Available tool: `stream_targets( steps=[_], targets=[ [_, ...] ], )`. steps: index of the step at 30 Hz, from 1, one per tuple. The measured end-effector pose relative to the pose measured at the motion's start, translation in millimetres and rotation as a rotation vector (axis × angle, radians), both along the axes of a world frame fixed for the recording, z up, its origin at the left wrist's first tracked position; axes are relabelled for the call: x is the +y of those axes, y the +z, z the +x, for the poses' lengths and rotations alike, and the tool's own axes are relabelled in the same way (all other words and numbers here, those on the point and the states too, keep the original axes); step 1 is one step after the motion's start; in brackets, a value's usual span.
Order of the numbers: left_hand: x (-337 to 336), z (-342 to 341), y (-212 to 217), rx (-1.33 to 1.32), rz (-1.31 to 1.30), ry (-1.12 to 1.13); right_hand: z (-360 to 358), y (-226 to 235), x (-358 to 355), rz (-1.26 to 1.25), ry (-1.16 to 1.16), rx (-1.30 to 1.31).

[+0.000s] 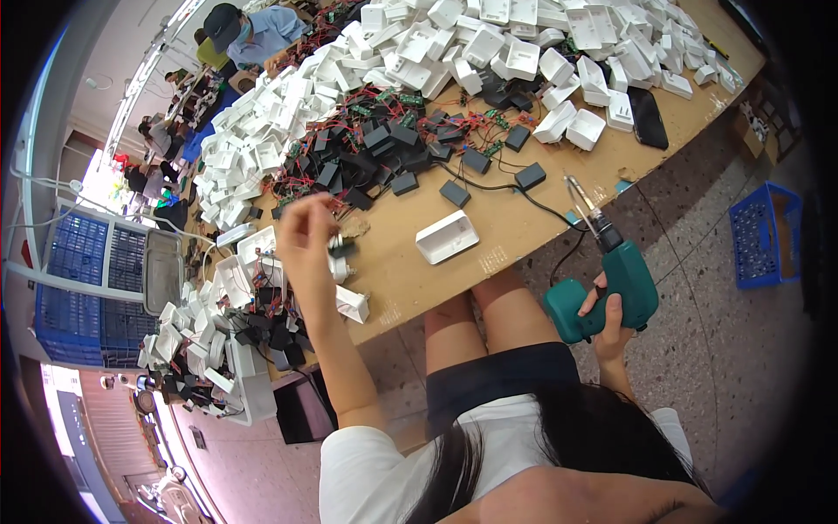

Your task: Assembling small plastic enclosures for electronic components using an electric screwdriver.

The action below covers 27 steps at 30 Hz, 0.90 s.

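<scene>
My right hand (608, 312) is closed round the handle of a green soldering gun (630, 284). Its metal tip points up and left, just off the table's front edge. Over the left part of the table is my left hand (307, 229), fingers curled and smeared by motion, so I cannot make out whether they hold anything. Beside it lie a small dark object and a white piece, partly hidden. A single white plastic case (447, 237), open side up, rests in front of me. Behind it lie several black boxes (455, 194) with thin wires.
White cases (419, 44) are heaped across the far table (393, 288), with a tangle of black boxes, red wires and green boards (371, 144) before them. A black phone (648, 118) lies right. A blue crate (766, 236) stands on the floor. Another person (253, 39) sits at the far left.
</scene>
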<state>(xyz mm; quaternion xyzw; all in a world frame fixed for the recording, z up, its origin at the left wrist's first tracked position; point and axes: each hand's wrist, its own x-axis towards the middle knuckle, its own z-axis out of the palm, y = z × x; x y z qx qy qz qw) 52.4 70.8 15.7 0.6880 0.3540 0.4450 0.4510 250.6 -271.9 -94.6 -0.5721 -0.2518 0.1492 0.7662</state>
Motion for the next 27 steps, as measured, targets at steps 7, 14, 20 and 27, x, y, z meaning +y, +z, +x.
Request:
stream_targets(
  steps=[7, 14, 20, 27],
  targets=[
    [-57.3, 15.6, -113.6, 0.319, 0.171, -0.101, -23.8, -47.0, 34.0, -0.153, 0.197, -0.048],
    [-65.4, 46.3, -177.8, 0.264, 0.200, 0.181, -38.4, -66.1, 70.3, -0.233, 0.243, 0.044],
    [-46.4, 54.2, -196.3, 0.607, 0.494, 0.376, -28.9, -59.4, 102.8, -0.364, 0.295, -0.349],
    [-16.8, 64.3, -220.9, 0.538, 0.619, 0.385, -34.3, -77.0, 140.0, -0.408, 0.256, -0.319]
  ],
)
